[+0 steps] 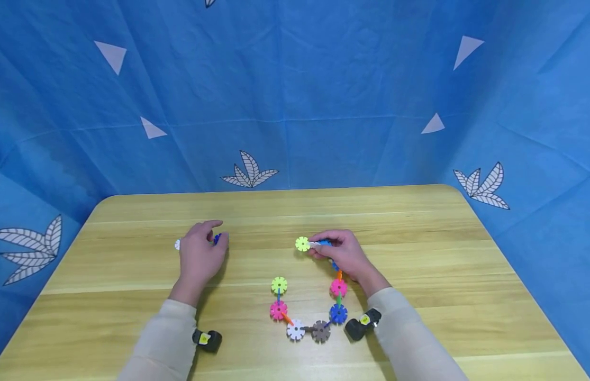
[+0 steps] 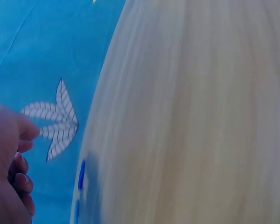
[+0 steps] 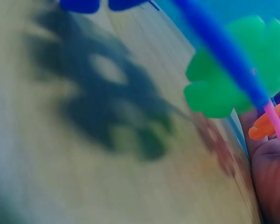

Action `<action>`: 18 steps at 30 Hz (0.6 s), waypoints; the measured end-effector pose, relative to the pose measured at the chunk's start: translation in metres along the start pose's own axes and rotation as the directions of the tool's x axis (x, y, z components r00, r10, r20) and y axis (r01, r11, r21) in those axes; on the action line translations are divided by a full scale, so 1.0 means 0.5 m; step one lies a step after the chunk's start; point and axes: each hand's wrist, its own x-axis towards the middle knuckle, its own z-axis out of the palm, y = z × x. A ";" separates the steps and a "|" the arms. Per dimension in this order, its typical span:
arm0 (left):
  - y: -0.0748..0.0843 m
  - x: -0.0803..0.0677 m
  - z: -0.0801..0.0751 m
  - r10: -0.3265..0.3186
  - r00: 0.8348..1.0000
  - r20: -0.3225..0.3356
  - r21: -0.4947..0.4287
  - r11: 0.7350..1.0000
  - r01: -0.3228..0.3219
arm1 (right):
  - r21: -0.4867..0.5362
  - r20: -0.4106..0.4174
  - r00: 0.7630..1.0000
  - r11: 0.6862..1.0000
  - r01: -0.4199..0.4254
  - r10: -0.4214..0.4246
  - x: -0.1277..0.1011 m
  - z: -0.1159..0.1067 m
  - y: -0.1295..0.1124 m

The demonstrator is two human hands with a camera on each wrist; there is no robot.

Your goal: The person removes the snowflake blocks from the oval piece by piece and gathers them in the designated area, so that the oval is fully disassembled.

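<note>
My right hand (image 1: 343,255) pinches a chain of notched plastic snowflake discs near its upper end. From the fingertips a yellow-green disc (image 1: 302,244) sticks out to the left, joined to a whitish disc seen edge-on. The chain curves down past a pink disc (image 1: 338,288), a blue disc (image 1: 338,314) and a grey disc (image 1: 320,332) to another yellow-green disc (image 1: 279,285). Above the table at left, my left hand (image 1: 201,254) has its thumb and fingers apart. A dark blue disc (image 1: 217,239) shows between them, and a white disc (image 1: 178,244) peeks out beside it.
The wooden table (image 1: 256,217) reaches back to a blue cloth (image 1: 285,95) printed with leaves and triangles. Black wrist cameras, the left one (image 1: 209,341) and the right one (image 1: 361,325), hang at the sleeves. The right camera is close beside the chain.
</note>
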 end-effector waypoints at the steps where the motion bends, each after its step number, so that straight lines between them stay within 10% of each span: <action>1: 0.007 0.000 0.004 0.015 1.000 0.004 -0.012 1.000 -0.015 | -0.002 0.000 1.000 1.000 -0.002 0.002 0.000 0.000 0.000; 10: 0.068 -0.009 0.054 0.101 0.981 0.166 -0.125 0.989 -0.081 | 0.008 0.011 0.999 0.999 0.038 -0.038 0.001 -0.001 0.006; 18: 0.123 -0.014 0.104 0.136 0.903 0.407 -0.248 0.968 -0.034 | -0.005 0.015 0.998 0.999 0.054 -0.054 0.000 -0.003 0.003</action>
